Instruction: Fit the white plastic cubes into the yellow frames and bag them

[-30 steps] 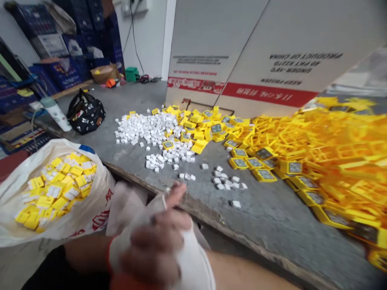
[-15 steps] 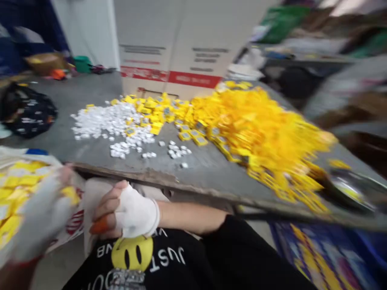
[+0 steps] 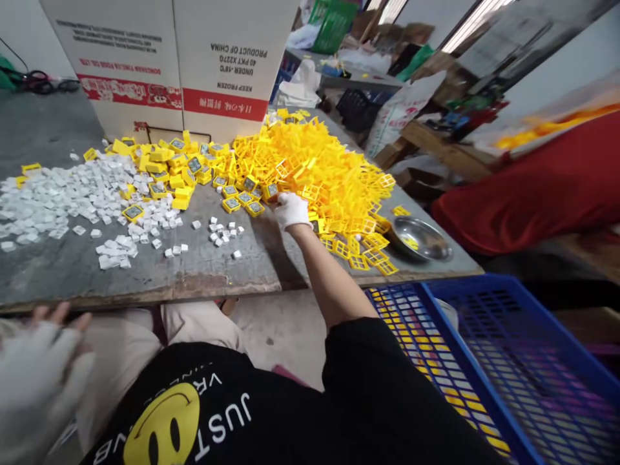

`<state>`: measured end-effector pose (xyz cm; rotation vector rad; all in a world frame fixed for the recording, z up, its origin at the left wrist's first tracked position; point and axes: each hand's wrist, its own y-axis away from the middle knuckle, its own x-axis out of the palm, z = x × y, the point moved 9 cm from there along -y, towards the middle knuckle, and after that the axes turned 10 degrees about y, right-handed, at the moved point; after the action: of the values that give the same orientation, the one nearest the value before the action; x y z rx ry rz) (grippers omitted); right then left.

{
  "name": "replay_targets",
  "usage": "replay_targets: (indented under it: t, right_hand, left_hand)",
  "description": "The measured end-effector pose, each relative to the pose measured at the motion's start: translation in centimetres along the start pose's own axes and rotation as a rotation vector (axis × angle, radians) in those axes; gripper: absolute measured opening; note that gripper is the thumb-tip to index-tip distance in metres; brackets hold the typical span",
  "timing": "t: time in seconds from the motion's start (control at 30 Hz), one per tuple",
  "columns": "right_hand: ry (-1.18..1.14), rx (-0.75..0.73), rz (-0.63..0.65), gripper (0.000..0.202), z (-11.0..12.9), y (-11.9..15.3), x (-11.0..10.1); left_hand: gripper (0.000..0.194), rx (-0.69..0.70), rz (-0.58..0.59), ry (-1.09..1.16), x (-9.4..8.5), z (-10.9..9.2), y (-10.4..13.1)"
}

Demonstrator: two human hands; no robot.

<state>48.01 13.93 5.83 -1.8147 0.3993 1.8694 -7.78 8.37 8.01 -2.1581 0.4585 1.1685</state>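
My right hand [image 3: 292, 210], in a white fingerless glove, reaches over the table to the left edge of a big heap of yellow plastic frames [image 3: 329, 168]. Its fingertips meet a yellow piece with a grey face [image 3: 270, 191]; they look closed on it. My left hand [image 3: 43, 361], gloved too and blurred, is low at the left below the table edge, fingers spread and holding nothing. Several yellow pieces with grey faces [image 3: 231, 204] lie just left of my right hand. Farther left is a spread of small white blocks [image 3: 62, 194].
A large white carton [image 3: 179, 58] stands behind the heap. A metal bowl [image 3: 421, 237] sits at the table's right end. Below it are blue plastic baskets [image 3: 513, 349], one with yellow pieces. Someone in red clothing [image 3: 537, 181] is at the right.
The view has turned right. My right hand has moved from in front of my body to the yellow heap. My left hand has left the bag of yellow pieces and its fingers are spread.
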Motion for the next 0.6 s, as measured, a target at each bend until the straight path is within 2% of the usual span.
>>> replay_targets:
  t: [0.07,0.1,0.13,0.2,0.33,0.43,0.53,0.6]
  right_hand:
    - [0.028,0.029,-0.034,0.033,0.0,-2.2,-0.9]
    - [0.042,0.032,-0.058,0.034,0.3,-3.4,-1.4]
    - [0.06,0.028,-0.086,0.035,0.8,-4.5,-1.9]
    - [0.108,-0.004,-0.129,0.035,2.1,-6.6,-2.6]
    - [0.184,-0.093,-0.115,0.037,5.5,-9.8,-2.3]
    - [0.196,-0.093,-0.091,0.041,7.6,-11.1,-1.5]
    - [0.171,-0.066,-0.079,0.039,8.8,-11.9,-0.9]
    - [0.15,-0.043,-0.065,0.037,8.8,-12.3,-1.0]
  left_hand:
    - [0.038,0.149,0.058,0.003,4.1,0.0,-0.2]
    - [0.042,0.17,0.054,0.005,5.5,0.0,0.0]
    - [0.046,0.195,0.069,0.018,6.8,-0.3,0.3]
    - [0.055,0.186,0.056,0.058,8.2,-0.8,0.9]
    - [0.062,0.102,-0.013,0.131,8.4,-1.3,1.7]
    - [0.061,0.075,-0.024,0.154,8.8,-1.0,1.7]
    - [0.054,0.031,-0.027,0.224,9.3,-0.6,1.6]
    - [0.046,-0.052,-0.009,0.313,9.6,-0.4,1.4]
